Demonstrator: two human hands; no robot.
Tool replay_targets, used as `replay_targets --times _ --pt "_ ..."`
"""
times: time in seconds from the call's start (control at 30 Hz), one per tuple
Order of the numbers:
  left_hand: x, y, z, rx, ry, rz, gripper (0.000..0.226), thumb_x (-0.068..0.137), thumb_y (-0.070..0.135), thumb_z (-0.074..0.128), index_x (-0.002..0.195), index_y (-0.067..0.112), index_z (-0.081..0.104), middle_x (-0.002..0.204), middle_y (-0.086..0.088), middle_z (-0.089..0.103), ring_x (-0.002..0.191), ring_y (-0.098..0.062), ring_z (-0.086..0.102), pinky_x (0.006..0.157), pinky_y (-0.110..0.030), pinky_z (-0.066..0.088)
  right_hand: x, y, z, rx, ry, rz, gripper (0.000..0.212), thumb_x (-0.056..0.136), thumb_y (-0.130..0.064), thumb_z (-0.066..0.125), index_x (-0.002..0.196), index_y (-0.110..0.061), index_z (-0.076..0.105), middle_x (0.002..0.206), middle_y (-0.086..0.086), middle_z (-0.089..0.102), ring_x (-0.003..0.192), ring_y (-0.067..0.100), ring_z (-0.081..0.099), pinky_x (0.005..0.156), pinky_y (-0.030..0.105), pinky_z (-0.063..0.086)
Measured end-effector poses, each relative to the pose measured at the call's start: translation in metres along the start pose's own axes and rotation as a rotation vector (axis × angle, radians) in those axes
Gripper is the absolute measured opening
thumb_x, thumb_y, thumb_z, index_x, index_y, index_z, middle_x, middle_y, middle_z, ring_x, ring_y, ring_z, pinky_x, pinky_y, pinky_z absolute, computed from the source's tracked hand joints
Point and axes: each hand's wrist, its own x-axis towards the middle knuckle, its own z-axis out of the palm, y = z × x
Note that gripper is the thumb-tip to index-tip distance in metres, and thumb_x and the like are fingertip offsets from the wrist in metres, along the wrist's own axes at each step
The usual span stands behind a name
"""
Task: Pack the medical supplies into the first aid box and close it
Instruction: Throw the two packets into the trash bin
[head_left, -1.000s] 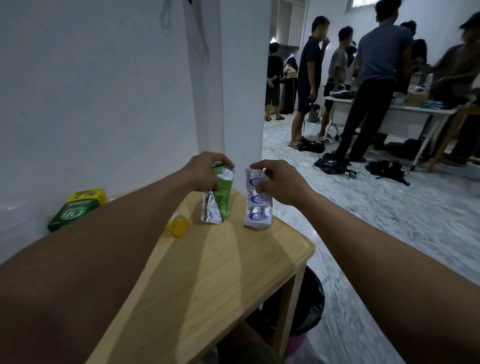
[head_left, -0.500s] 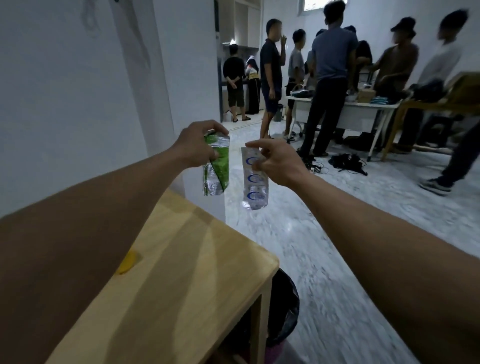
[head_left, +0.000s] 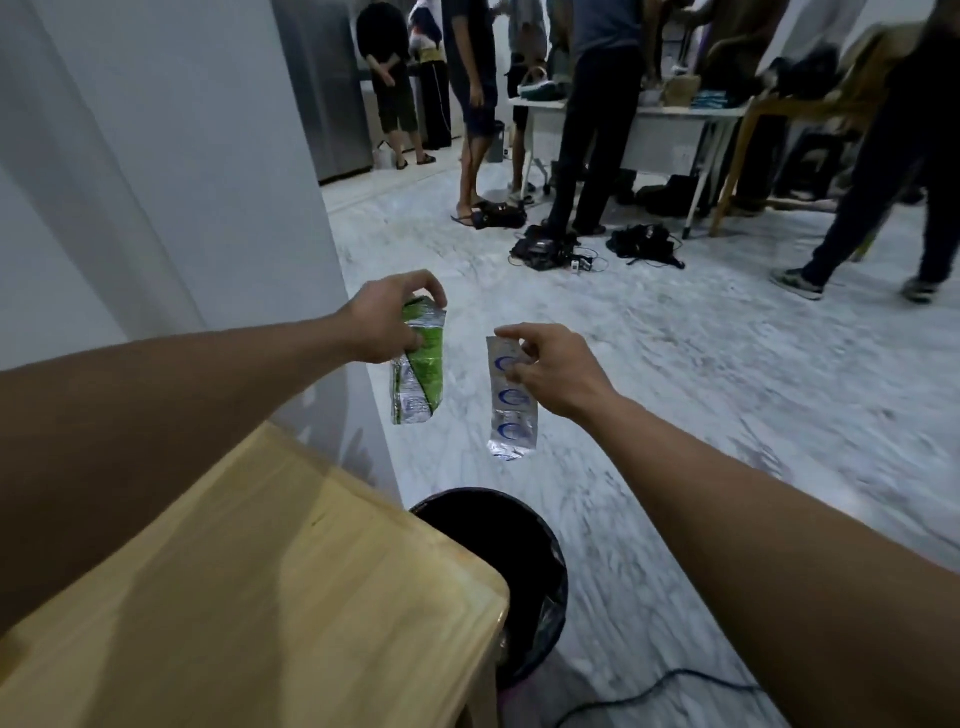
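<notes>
Two pill strips in our hands, out past wooden table (head_left: 291, 597), over floor. Left hand (head_left: 387, 325) pinches green strip (head_left: 422, 371) top. Right hand (head_left: 556, 371) pinches silver strip (head_left: 509, 410). Carrying step. Box not seen; next we find it, drop both in.

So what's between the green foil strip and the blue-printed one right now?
Nothing. In the head view the green strip, held by the left hand, and the blue-printed strip, held by the right hand, hang apart, with only marbled floor behind the gap.
</notes>
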Motion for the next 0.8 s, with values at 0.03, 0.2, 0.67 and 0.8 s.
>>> replay_targets --times 0.03,0.2,0.67,0.8 --pt "0.005 -0.003 0.009 0.022 -0.035 0.013 0.044 0.075 0.000 0.069 0.108 0.026 0.057 0.098 -0.002 0.060 0.067 -0.013 0.054 0.054 -0.024 0.039 0.001 0.010 0.007 -0.011 -0.008 0.013 0.051 0.087 -0.004 0.064 0.134 -0.023 0.063 0.101 0.001 0.057 0.088 0.010 0.048 0.065 0.015 0.037" --pt "0.024 -0.020 0.055 0.076 -0.198 0.055 0.042 0.079 0.003 0.069 0.113 0.022 0.055 0.106 -0.003 0.061 0.090 -0.025 0.056 0.071 -0.027 0.039 0.000 0.054 0.042 -0.037 -0.070 0.100 0.049 0.088 -0.009 0.062 0.136 -0.023 0.061 0.121 0.007 0.066 0.102 0.019 0.059 0.078 0.019 0.038" --pt "0.041 -0.053 0.143 0.154 -0.674 0.053 0.018 0.092 0.015 0.059 0.105 0.026 0.051 0.103 -0.006 0.064 0.071 -0.016 0.059 0.070 -0.035 0.052 -0.015 0.140 0.132 -0.065 -0.214 0.254 0.047 0.090 -0.016 0.058 0.135 -0.028 0.060 0.118 0.007 0.069 0.108 0.025 0.062 0.086 0.032 0.047" --pt "0.037 -0.055 0.151 0.082 -0.779 -0.102 0.046 0.082 0.005 0.072 0.115 0.026 0.047 0.107 -0.005 0.059 0.067 -0.020 0.059 0.056 -0.027 0.049 -0.022 0.148 0.141 -0.089 -0.328 0.317 0.052 0.086 -0.019 0.061 0.137 -0.031 0.057 0.113 0.002 0.071 0.110 0.026 0.063 0.094 0.040 0.051"
